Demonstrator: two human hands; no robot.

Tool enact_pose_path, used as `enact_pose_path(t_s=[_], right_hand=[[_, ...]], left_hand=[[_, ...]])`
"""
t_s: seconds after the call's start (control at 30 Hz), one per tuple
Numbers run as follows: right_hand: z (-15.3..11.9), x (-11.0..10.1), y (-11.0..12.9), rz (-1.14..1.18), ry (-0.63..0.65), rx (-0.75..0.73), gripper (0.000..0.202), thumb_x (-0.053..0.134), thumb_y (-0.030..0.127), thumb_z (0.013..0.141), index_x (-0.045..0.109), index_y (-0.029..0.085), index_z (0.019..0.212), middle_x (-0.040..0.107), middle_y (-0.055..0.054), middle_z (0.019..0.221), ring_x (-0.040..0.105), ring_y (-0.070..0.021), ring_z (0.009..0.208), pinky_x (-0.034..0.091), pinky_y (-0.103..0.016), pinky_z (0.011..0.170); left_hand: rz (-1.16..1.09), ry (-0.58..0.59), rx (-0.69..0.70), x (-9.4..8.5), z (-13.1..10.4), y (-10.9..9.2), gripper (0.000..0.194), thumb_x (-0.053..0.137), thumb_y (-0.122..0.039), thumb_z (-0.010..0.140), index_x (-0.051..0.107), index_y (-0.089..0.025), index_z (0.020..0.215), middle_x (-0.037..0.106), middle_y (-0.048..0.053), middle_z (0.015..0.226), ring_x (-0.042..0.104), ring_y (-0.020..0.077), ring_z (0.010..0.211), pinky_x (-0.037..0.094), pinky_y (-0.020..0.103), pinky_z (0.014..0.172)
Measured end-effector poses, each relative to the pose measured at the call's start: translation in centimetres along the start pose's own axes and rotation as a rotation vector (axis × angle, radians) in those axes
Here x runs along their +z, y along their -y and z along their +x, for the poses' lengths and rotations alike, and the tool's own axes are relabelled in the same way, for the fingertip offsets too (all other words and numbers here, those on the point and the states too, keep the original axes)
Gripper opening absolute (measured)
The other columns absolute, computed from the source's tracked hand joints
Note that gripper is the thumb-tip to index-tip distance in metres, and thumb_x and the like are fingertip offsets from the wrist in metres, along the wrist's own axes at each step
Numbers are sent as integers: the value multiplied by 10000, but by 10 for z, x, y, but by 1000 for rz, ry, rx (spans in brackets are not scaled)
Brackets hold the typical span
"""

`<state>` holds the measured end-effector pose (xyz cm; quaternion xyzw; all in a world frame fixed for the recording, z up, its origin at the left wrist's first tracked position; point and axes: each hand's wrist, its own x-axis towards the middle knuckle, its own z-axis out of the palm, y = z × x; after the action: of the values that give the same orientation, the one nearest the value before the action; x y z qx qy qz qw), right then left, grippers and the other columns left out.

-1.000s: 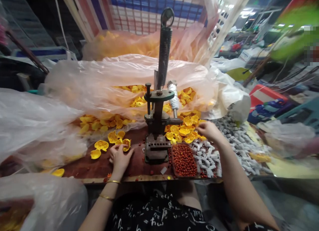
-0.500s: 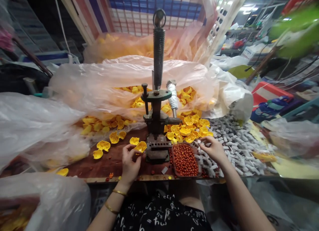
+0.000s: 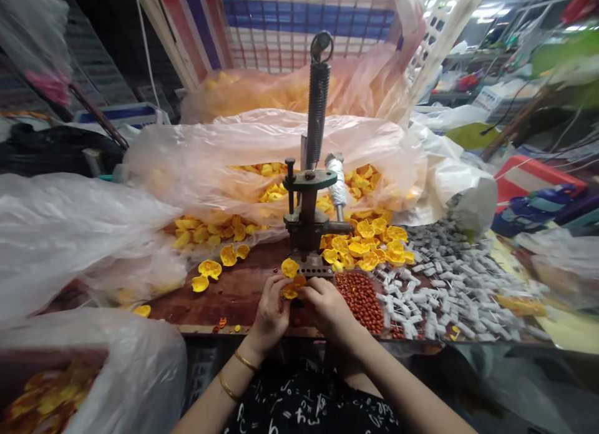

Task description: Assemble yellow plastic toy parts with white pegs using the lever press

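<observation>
My left hand (image 3: 272, 310) is closed on a yellow plastic shell piece (image 3: 294, 288), which has two cupped halves, one above the other. The fingertips of my right hand (image 3: 331, 306) are pinched together against the right side of that shell. Whatever they hold is hidden behind the fingers. Both hands are just in front of the base of a dark metal hand press (image 3: 307, 225). To the right of my right hand is a clear tray of small red-brown beads (image 3: 360, 301). A pile of grey plastic parts with metal pins (image 3: 435, 296) spreads beyond it.
Yellow shells (image 3: 367, 240) are heaped behind the beads, and a few loose yellow shells (image 3: 209, 270) lie to the left. Large translucent bags (image 3: 262, 134) of shells crowd the back. Another bag (image 3: 140, 365) stands front left. The table's front edge (image 3: 210, 329) runs near my wrists.
My right hand has moved left from the grey parts to the yellow shell. My left hand keeps hold of the shell, now in front of the press. The view has shifted slightly.
</observation>
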<state>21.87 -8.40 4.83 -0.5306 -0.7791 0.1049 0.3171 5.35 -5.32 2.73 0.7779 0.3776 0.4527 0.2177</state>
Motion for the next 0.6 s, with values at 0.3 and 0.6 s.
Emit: enact_pose_path(t_s=[0.3, 0.6], right_hand=[[6, -1, 12, 0, 56, -5, 377, 479, 33, 780, 578, 141, 1128, 593, -126, 1100, 545, -211, 1003, 466, -325, 860], [-41, -30, -77, -435, 222, 479, 176, 491, 24, 732, 604, 147, 676, 612, -129, 799, 561, -226, 781, 430, -325, 713]], left_hand=[[-101, 59, -20, 1, 2, 4, 488, 481, -22, 762, 594, -258, 1173, 513, 79, 1106, 538, 204, 1067, 468, 395, 959], [-652, -275, -732, 0, 8, 21, 343, 803, -237, 538, 656, -145, 834, 638, 54, 929, 618, 158, 828, 504, 278, 755]])
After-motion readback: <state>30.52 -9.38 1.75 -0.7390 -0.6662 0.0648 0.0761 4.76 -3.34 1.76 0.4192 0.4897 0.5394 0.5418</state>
